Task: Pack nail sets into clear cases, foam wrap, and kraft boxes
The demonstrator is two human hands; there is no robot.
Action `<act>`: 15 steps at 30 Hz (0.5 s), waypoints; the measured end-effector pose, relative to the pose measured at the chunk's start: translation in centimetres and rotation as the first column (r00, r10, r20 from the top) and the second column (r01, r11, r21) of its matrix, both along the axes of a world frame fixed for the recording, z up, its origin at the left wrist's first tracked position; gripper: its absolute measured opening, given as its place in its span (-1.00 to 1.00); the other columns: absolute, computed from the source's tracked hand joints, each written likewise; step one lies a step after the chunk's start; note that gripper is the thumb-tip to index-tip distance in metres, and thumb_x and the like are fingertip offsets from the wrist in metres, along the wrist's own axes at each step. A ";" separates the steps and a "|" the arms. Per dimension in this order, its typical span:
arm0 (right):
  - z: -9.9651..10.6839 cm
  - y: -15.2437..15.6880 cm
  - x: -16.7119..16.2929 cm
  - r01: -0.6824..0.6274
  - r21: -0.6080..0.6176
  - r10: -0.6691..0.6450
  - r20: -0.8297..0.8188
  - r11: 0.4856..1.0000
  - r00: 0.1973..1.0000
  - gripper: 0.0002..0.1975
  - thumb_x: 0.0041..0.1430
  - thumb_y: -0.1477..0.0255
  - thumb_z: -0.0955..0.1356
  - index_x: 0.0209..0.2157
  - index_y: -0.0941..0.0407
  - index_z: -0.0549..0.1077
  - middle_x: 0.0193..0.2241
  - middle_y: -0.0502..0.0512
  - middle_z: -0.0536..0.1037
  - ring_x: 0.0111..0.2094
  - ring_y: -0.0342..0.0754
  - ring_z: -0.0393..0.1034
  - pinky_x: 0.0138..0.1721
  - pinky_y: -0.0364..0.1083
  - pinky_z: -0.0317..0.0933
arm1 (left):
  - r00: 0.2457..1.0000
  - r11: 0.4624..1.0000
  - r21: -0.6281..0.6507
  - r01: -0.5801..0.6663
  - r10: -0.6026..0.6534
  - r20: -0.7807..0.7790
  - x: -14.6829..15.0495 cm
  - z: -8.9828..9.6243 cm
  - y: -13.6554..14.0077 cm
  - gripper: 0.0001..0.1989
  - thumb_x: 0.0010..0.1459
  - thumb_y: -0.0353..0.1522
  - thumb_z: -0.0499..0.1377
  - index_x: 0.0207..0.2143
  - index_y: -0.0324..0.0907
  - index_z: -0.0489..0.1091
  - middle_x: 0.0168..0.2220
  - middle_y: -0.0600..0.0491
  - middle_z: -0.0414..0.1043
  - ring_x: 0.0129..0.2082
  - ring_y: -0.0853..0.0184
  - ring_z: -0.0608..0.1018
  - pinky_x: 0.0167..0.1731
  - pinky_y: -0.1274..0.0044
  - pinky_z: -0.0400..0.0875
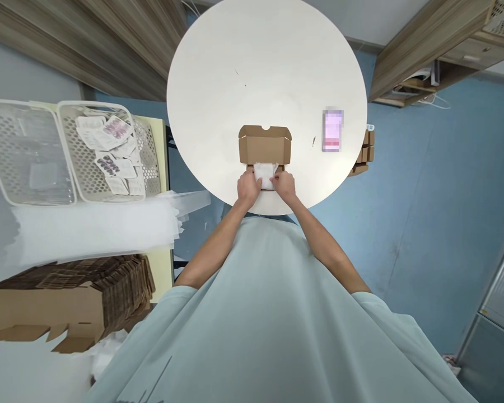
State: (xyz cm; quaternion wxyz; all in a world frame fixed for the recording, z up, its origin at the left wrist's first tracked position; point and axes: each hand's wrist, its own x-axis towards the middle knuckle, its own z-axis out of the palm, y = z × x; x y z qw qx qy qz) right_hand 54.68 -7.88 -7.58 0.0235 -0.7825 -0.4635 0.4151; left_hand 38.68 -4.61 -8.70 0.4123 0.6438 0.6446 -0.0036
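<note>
One white packet (264, 173): is lying within the near part of an open cardboard mailer box (265, 150), between the two hands.
Left hand (247, 188): is curling its fingers at the packet's left side, the thumb resting against it; whether they are gripping packet or box wall, I cannot tell.
Right hand (284, 186): is pinching the packet's right edge between thumb and finger.
Packing step: the person seems to be settling the packet into the box; its fit looks unfinished, since both hands are tending its edges.
Next move: is probably calling for tucking the packet's edges inside the walls, then freeing the fingers.
Box lid: is standing open on the far side; the hands are blocking its way down.
Round white table (269, 61): is carrying the box near its front edge, with a blurred phone (332, 130) lying to the right, well apart from the work.
Left side: a perforated basket (90, 105) is holding printed packets (117, 131); white sheets (96, 226) and folded cartons (128, 291) are lying nearer the person.
Beyond the right edge: small brown boxes (364, 154) are showing, partly hidden by the tabletop.
</note>
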 end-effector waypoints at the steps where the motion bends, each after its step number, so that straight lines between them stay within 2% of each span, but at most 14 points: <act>1: -0.1 0.0 -0.1 -0.013 -0.009 0.013 0.015 1.000 1.000 -0.72 0.49 0.43 0.39 -0.37 0.09 0.60 -0.25 0.26 0.74 -0.13 0.19 0.64 -0.05 0.03 0.44 | 1.000 1.000 -0.009 0.008 -0.008 -0.030 0.2 0.0 0.0 -0.61 0.38 -0.39 0.24 0.23 -0.17 0.49 0.06 -0.23 0.68 0.15 -0.16 0.68 0.20 0.11 0.53; 8: -0.2 -0.2 -0.8 -0.080 -0.075 0.087 0.085 0.994 0.993 -0.80 0.57 0.46 0.35 -0.12 0.16 0.65 -0.01 0.46 0.74 0.06 0.30 0.64 0.13 0.14 0.48 | 0.988 0.995 -0.064 0.082 -0.089 -0.128 1.8 1.0 -0.4 -0.63 0.48 -0.44 0.18 0.27 -0.23 0.49 0.28 -0.39 0.53 0.18 -0.23 0.69 0.23 0.08 0.51; 12: 0.3 -0.5 -0.8 -0.078 -0.058 0.082 0.073 0.995 0.994 -0.81 0.57 0.44 0.37 -0.14 0.15 0.64 -0.04 0.49 0.74 0.07 0.34 0.64 0.15 0.16 0.47 | 0.985 0.994 -0.052 0.098 -0.104 -0.140 1.6 1.7 -0.6 -0.68 0.48 -0.41 0.19 0.20 -0.19 0.55 0.30 -0.35 0.51 0.17 -0.21 0.69 0.21 0.10 0.54; 15: 1.4 -1.2 0.8 -0.018 0.042 0.016 0.039 0.999 0.999 -0.74 0.60 0.32 0.36 -0.19 0.10 0.63 -0.14 0.39 0.76 -0.03 0.30 0.67 0.12 0.17 0.49 | 0.996 0.997 0.046 0.057 -0.054 -0.069 -0.1 2.1 -0.2 -0.77 0.51 -0.32 0.17 0.06 -0.14 0.59 0.17 -0.28 0.58 0.14 -0.15 0.69 0.22 0.10 0.55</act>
